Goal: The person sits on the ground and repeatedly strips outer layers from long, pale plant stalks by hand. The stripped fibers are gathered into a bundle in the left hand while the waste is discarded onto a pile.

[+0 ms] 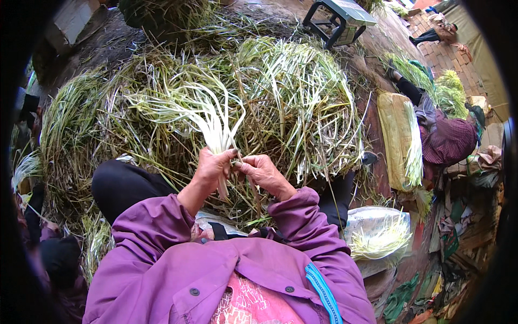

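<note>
My left hand (213, 168) grips the lower end of a bunch of pale leafy stalks (216, 125), whose white and yellow-green leaves fan out away from me over the heap. Close against it, my right hand (261, 170) pinches a thin, brownish stalk (251, 184) between thumb and fingers. Both hands meet above my lap. Before me lies a wide heap of green and straw-coloured stalks (299, 93), tangled with dry, brown leaves.
A plastic stool (344, 20) stands beyond the heap. To the right, pale stalks (380, 239) lie on a plastic sack (356, 216), and more rest on a yellowish wrapped block (392, 141). A co-worker in a checked top (449, 139) is farther right; another person (60, 259) is at lower left.
</note>
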The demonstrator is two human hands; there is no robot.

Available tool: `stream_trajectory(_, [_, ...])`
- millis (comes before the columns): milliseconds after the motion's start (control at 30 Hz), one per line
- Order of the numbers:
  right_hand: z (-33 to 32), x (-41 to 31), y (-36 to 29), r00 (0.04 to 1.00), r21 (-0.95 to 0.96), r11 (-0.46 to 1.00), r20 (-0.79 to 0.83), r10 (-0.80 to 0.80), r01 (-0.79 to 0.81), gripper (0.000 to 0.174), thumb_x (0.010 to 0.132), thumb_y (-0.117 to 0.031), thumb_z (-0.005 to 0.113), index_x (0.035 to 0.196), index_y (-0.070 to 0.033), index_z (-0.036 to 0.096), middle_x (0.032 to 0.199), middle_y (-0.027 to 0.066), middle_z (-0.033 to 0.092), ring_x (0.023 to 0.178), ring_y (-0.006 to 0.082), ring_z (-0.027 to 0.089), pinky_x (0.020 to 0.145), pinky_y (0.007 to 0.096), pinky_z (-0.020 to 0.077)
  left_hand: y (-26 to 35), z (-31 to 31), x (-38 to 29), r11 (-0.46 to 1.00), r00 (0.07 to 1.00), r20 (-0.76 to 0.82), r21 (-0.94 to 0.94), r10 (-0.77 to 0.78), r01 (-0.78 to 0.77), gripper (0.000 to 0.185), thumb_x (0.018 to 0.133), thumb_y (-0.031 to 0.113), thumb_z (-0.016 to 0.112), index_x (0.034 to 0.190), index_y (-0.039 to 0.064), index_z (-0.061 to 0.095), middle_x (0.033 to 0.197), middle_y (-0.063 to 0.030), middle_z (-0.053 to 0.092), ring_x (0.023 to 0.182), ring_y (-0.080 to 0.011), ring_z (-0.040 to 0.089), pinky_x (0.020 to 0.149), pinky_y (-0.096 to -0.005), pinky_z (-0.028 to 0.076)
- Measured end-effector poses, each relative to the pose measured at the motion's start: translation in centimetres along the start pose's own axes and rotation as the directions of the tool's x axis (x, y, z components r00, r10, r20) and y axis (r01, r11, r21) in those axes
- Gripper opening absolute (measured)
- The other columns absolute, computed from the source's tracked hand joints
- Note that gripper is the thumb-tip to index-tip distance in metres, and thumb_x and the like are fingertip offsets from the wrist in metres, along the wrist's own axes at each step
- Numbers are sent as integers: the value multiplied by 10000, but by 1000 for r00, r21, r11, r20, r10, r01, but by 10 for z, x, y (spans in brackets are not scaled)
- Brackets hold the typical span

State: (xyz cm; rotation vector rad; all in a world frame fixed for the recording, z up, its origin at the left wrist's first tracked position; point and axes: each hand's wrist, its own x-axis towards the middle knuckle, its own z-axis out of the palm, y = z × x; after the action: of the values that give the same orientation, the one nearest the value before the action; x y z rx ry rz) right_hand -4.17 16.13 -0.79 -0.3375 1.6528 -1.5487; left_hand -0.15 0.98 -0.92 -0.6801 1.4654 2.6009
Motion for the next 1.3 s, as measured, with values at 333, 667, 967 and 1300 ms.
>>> stream_trajectory(333, [24, -81, 24, 989, 242, 964, -77, 130, -107, 336, 900, -354, 463, 872, -35, 564, 576, -43, 469, 490, 17, 404, 444, 147, 322, 26, -7, 8, 987, 981, -129, -57, 144, -153, 92, 765, 25, 625, 827, 4, 562, 587, -20, 558, 344, -56, 418, 292, -189, 343])
stream_trajectory(667, [-36, -114, 91, 858, -769, 383, -429, 284, -511, 317, 765, -369, 587, 868, -77, 651, 875, 151, 616, 810, 312, 600, 689, 409, 465, 33, -20, 17, 946, 922, -218, 6, 319, -326, 71, 780, 7, 596, 834, -6, 551, 658, -57, 595, 333, -65, 407, 285, -197, 334])
stream_trajectory(967, [21, -40, 46, 992, -114, 993, -122, -40, 26, 214, 879, -188, 493, 829, -10, 600, 635, 5, 555, 569, 68, 490, 526, 224, 411, 24, -6, 11, 988, 975, -163, -5, 152, -155, 181, 797, 129, 625, 872, -8, 533, 655, -50, 602, 364, -77, 446, 324, -209, 395])
stream_trajectory(1300, [34, -36, 11, 979, -331, 940, -151, -137, 81, 227, 871, -200, 498, 778, 4, 537, 615, 149, 529, 543, 202, 505, 537, 345, 417, -4, 3, -11, 993, 996, -29, -92, -79, 76, 148, 785, 120, 629, 878, 25, 563, 737, -79, 619, 670, -174, 608, 621, -298, 511])
